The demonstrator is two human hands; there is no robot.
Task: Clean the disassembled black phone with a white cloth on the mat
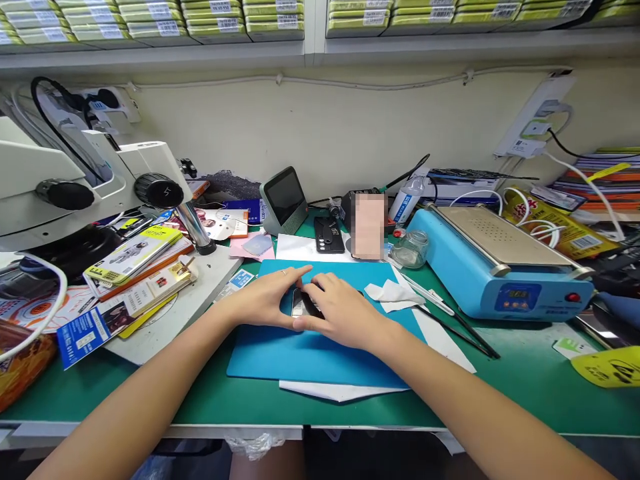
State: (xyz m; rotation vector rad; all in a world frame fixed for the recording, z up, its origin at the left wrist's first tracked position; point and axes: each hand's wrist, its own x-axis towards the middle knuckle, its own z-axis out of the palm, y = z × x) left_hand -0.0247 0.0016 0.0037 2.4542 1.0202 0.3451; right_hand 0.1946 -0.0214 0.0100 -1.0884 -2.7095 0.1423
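A dark phone-like device (304,305) lies flat on the blue mat (320,363), mostly covered by my hands. My left hand (265,297) rests at its left side, thumb and fingers apart around its edge. Over its right part lies my right hand (345,312), fingers bent and thumb stretched toward the left thumb. Both hands touch or hold the device between them. A crumpled white tissue (393,295) sits on the mat to the right of my right hand.
Behind the mat are a black phone case (329,235), a small display (286,200) and a glass jar (410,249). A blue heating machine (500,267) stands right, with tweezers (435,297) beside the mat. A microscope (160,190) and boxes (133,253) occupy the left.
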